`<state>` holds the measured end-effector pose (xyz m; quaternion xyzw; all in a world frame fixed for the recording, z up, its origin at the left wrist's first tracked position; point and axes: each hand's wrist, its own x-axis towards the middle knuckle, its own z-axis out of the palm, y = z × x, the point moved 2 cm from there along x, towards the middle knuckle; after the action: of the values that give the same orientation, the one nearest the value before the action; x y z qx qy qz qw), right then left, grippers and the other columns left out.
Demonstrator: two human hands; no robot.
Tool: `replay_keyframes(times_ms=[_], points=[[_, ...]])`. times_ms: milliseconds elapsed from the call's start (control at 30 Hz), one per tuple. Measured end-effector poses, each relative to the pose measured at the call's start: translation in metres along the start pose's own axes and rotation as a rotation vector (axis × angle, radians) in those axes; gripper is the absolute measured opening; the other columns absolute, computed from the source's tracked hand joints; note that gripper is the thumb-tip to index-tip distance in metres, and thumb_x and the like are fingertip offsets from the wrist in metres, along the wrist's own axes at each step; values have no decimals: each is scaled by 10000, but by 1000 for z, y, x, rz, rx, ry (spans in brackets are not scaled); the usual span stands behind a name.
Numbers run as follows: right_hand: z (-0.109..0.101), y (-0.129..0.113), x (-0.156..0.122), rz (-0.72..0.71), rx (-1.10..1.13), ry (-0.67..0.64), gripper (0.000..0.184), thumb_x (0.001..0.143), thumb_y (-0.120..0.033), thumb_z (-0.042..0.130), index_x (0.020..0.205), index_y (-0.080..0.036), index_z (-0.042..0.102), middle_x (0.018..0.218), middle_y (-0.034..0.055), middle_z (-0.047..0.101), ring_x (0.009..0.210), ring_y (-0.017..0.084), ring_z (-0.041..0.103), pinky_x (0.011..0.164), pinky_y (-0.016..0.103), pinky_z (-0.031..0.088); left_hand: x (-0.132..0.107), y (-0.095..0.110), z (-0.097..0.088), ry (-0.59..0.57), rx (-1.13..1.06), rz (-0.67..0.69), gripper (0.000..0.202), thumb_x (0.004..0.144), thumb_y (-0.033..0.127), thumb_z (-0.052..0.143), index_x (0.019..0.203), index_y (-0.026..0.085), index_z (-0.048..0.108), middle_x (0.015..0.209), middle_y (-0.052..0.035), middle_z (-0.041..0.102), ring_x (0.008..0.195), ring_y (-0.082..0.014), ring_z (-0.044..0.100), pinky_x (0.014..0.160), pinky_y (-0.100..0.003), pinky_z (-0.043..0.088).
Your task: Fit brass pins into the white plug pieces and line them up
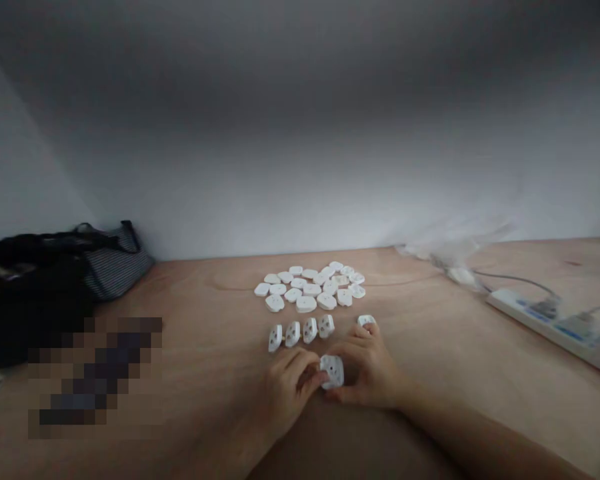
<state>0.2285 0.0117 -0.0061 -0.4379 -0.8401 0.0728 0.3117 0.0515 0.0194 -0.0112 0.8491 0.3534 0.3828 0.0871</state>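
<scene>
Near the table's front edge, my left hand (294, 385) grips a small white plastic socket piece (333, 371), with its thumb on the front face. My right hand (373, 369) closes round the same piece from the right, fingers at its top and thumb by its lower edge. The face of the piece has holes in it. Just behind my right fingers lies another white piece (366, 321), partly covered by them. To the left, several like pieces stand on edge in a short row (309, 331).
Behind the row lies a loose group of white pieces (307, 304). A black bag with a striped side (117, 263) stands at far left, near a pixelated dark object (105, 367). At right are a power strip (545, 325) with plugs and a clear plastic bag (450, 250) against the wall.
</scene>
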Motion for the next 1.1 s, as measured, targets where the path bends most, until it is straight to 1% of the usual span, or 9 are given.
replay_keyframes(times_ms=[100,233,467,633,733,833,933,1000,1100], points=[[-2,0,0,-26,20,-10,404,616,-512,678,922,-251,636,873,20,683,828,232,534,796,379,283,2,0,-3,3,2,-46,173,818,362,596,800,192,568,747,-16,615,710,-169,595,649,-256,484],[-7,5,0,-16,9,-10,419,604,-489,694,952,-263,632,923,18,682,857,240,532,809,380,279,0,-9,-3,-22,-21,-75,138,892,249,472,844,187,586,787,-25,607,737,-161,592,689,-267,479],[-14,19,-1,55,-25,45,435,586,-517,703,923,-249,642,893,41,679,873,260,527,782,369,287,-1,-16,6,-178,42,-19,254,857,167,486,1046,193,653,801,-42,583,735,-173,576,656,-273,482],[-11,18,-2,46,-17,38,393,580,-470,722,895,-248,647,864,32,681,855,248,531,781,362,284,-2,-17,3,-253,34,-66,191,849,146,498,867,168,687,804,-48,590,764,-180,580,679,-277,471],[-10,17,-2,29,-15,60,420,560,-464,734,906,-244,645,890,36,679,871,252,533,789,368,280,-3,-20,1,-225,4,-115,145,844,171,527,869,161,669,819,-45,605,773,-180,587,702,-284,475],[-10,17,-2,14,-19,50,408,568,-450,734,908,-244,645,888,35,680,865,249,539,801,376,283,-4,-21,0,-216,-5,-112,148,837,223,555,905,176,678,814,-43,610,766,-183,592,694,-284,480],[-9,16,-2,4,-4,19,394,586,-438,727,920,-248,641,884,25,684,842,237,550,812,378,293,-3,-19,2,-240,-12,-104,124,823,203,568,809,179,689,793,-39,607,755,-178,594,680,-270,477],[-8,16,-3,-7,8,23,407,580,-448,733,920,-246,640,889,22,686,843,238,555,821,383,298,-2,-18,1,-214,-15,-100,135,820,184,560,727,169,658,760,-30,600,722,-169,590,649,-258,469],[-7,16,-3,-30,36,38,420,588,-473,730,925,-242,636,906,25,684,855,239,560,832,390,307,-3,-17,0,-129,-25,-76,173,856,203,504,712,169,593,716,-15,592,683,-158,583,619,-247,459]])
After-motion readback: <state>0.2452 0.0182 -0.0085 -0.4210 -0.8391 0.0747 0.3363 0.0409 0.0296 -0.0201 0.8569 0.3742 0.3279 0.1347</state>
